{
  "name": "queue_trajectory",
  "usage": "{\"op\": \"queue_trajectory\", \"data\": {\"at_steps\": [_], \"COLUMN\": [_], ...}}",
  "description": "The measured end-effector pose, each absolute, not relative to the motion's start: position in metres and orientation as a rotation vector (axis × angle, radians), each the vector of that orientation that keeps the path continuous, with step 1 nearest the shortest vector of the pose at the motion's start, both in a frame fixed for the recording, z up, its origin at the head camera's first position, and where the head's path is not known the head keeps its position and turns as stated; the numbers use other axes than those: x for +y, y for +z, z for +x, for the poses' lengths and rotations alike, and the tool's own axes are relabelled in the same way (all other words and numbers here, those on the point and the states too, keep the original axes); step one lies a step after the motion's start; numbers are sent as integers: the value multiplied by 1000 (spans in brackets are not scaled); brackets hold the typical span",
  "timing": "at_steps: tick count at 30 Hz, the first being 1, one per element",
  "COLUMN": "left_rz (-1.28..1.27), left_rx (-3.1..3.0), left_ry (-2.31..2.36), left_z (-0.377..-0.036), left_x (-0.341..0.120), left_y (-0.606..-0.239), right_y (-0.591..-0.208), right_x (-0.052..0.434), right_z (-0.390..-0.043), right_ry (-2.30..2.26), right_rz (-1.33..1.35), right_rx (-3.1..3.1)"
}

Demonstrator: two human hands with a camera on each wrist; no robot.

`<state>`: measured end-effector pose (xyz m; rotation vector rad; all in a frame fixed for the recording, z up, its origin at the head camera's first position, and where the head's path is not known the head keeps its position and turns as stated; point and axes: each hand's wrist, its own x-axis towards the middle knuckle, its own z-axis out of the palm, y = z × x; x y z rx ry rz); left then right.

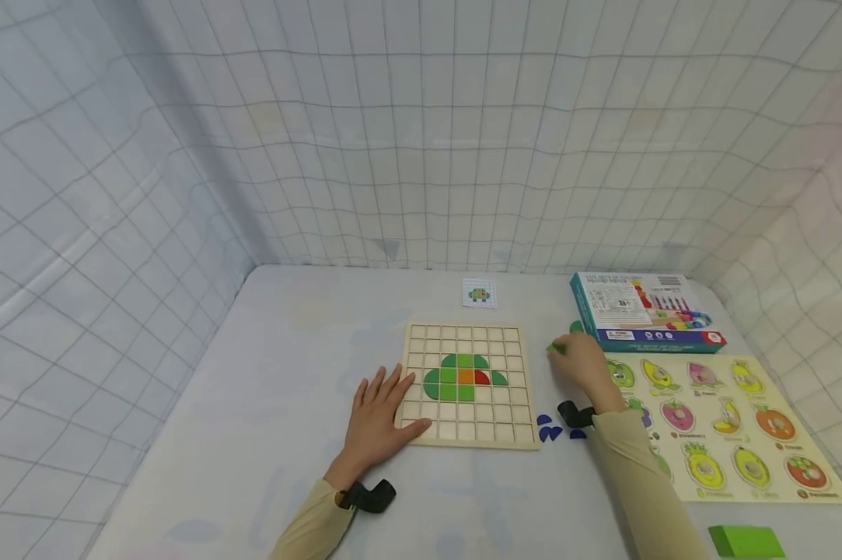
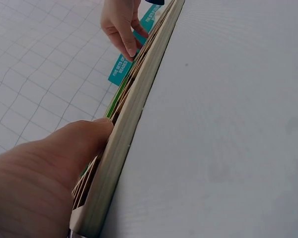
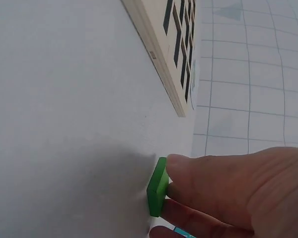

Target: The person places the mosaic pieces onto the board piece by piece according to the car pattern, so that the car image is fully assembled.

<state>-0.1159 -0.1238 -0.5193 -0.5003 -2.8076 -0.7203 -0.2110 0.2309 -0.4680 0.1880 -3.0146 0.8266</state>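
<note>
Wooden grid board (image 1: 467,439), perhaps nine tiles (image 1: 465,378)

The right hand (image 1: 583,364) covers most of the green piece (image 1: 555,348); the print on the box (image 1: 641,311) is too small to read.

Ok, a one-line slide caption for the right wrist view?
Right hand pinches a green tile on the table, beside the wooden grid board.

The grid board (image 1: 469,385) is pale unfinished-looking wood with a matt surface; the green tile (image 3: 158,194) beside it is smooth, painted and slightly satin, the box (image 1: 644,311) beyond it is glossy printed cardboard, and the table (image 1: 281,342) under it is matt white.
</note>
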Motion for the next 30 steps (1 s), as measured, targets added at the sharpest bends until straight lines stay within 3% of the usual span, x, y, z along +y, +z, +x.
{"op": "queue_trajectory", "data": {"at_steps": [17, 30], "left_rz": [-516, -491], "left_rx": [-2805, -2843], "left_ry": [-727, -727], "left_z": [-118, -117], "left_x": [-125, -124], "left_y": [-521, -517], "right_y": [-473, -471], "right_x": [232, 234], "right_z": [-207, -182], "right_ry": [987, 1090], "right_rz": [109, 198], "right_rx": [-3024, -2984]}}
